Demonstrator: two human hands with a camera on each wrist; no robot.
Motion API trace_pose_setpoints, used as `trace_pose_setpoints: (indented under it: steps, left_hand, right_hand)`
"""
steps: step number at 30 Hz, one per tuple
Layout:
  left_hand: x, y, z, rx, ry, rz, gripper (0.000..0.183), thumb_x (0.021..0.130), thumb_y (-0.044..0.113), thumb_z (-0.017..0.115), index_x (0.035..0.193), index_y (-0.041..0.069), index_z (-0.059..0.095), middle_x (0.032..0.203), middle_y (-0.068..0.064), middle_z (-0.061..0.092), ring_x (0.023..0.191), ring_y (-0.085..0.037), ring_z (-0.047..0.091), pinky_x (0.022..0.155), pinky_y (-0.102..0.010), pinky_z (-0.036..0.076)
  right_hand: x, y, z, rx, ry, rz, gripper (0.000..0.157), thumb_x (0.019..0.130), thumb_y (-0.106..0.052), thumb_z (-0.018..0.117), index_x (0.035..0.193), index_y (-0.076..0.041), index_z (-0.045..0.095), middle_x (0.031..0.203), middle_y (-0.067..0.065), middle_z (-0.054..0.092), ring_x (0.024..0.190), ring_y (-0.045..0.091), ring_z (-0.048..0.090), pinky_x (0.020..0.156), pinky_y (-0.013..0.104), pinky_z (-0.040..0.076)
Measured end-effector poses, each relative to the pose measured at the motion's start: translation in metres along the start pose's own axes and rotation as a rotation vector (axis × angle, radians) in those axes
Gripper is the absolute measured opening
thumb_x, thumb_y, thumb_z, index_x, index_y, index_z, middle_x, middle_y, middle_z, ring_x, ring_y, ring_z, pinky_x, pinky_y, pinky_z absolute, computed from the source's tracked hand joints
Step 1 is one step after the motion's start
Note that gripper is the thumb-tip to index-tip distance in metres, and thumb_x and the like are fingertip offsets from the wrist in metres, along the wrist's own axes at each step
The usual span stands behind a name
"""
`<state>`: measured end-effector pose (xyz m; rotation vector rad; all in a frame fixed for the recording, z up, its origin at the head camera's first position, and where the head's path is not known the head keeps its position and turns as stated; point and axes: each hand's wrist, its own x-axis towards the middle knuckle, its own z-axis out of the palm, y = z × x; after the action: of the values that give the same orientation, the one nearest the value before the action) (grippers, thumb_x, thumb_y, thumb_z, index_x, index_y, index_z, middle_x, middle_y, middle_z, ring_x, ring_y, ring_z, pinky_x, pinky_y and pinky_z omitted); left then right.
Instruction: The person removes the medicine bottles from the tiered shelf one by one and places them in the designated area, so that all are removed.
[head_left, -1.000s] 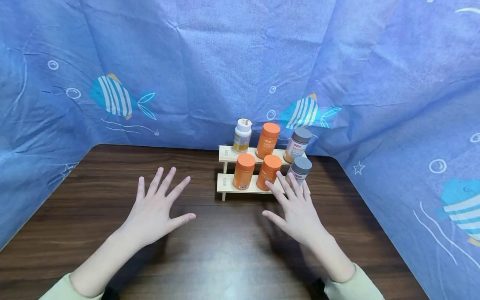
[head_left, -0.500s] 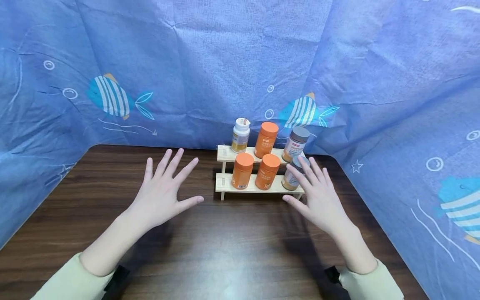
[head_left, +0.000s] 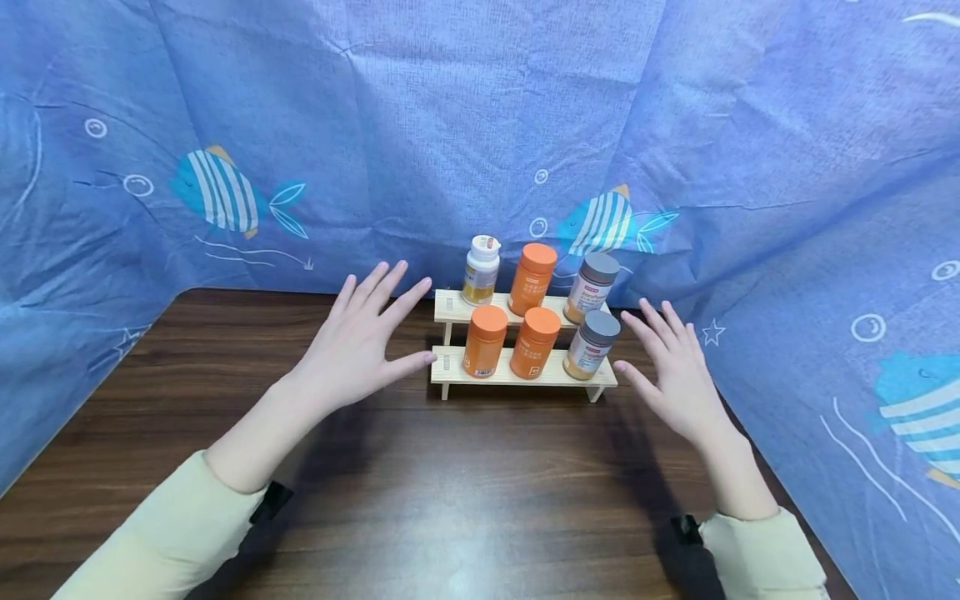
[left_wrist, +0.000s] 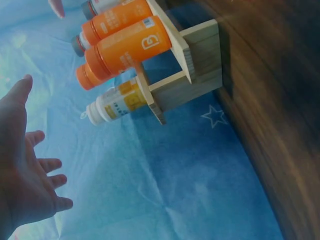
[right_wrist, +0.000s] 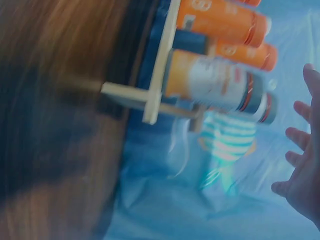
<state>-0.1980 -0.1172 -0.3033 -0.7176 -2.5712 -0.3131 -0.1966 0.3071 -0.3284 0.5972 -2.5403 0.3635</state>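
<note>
A two-tier wooden rack (head_left: 459, 374) stands at the back of the table. Its upper step carries a white bottle (head_left: 481, 271), an orange bottle (head_left: 533, 280) and a grey-capped bottle (head_left: 592, 287). Two more orange bottles, one on the left (head_left: 485, 342) and one in the middle (head_left: 536, 342), share the lower step with another grey-capped bottle (head_left: 592, 344). My left hand (head_left: 358, 342) hovers just left of the rack, fingers extended, touching nothing. On the rack's right side, my right hand (head_left: 673, 379) is held in the air with fingers spread and holds nothing.
The dark wooden table (head_left: 450, 492) extends in front of the rack. A blue cloth (head_left: 420, 125) with fish prints hangs close behind the rack and along both sides.
My left hand has moved right and forward, toward the rack's left end. My right hand has shifted right, uncovering the lower grey-capped bottle. The bottles and rack stay in place.
</note>
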Motion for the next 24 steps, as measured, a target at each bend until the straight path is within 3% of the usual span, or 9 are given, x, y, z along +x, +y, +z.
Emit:
trace_pose_setpoints:
  steps: [8,15,20,24]
  left_hand:
    - [0.031,-0.008,0.007,0.003,0.063,0.062,0.083,0.084,0.065,0.054,0.151,0.029,0.020,0.158,-0.005,0.017,0.145,-0.026,0.011,0.115,-0.054,0.009]
    - [0.055,-0.010,0.014,-0.077,0.050,0.060,0.078,0.087,0.061,0.053,0.151,0.029,0.022,0.157,-0.004,0.019,0.145,-0.026,0.012,0.116,-0.053,0.007]
    - [0.071,-0.006,0.022,-0.117,0.029,0.063,0.077,0.088,0.060,0.053,0.151,0.028,0.022,0.157,-0.003,0.018,0.145,-0.026,0.011,0.116,-0.053,0.006]
    - [0.083,-0.004,0.030,-0.121,0.030,0.081,0.079,0.087,0.059,0.054,0.151,0.027,0.021,0.157,-0.003,0.019,0.145,-0.026,0.011,0.115,-0.053,0.007]
  right_hand:
    - [-0.005,0.036,0.016,0.186,-0.035,0.039,0.073,0.081,-0.025,0.075,0.144,-0.020,0.039,0.153,0.009,0.029,0.144,0.033,0.011,0.107,0.068,0.007]
    - [-0.010,0.058,0.033,0.295,-0.125,0.086,0.074,0.080,-0.023,0.076,0.144,-0.018,0.039,0.153,0.008,0.030,0.144,0.031,0.011,0.107,0.065,0.016]
    - [-0.012,0.071,0.044,0.323,-0.157,0.121,0.073,0.081,-0.024,0.075,0.144,-0.020,0.039,0.151,0.011,0.033,0.142,0.033,0.018,0.106,0.063,0.021]
    - [-0.013,0.080,0.053,0.389,-0.197,0.191,0.069,0.084,-0.024,0.073,0.144,-0.021,0.040,0.147,0.011,0.039,0.135,0.034,0.034,0.103,0.059,0.031]
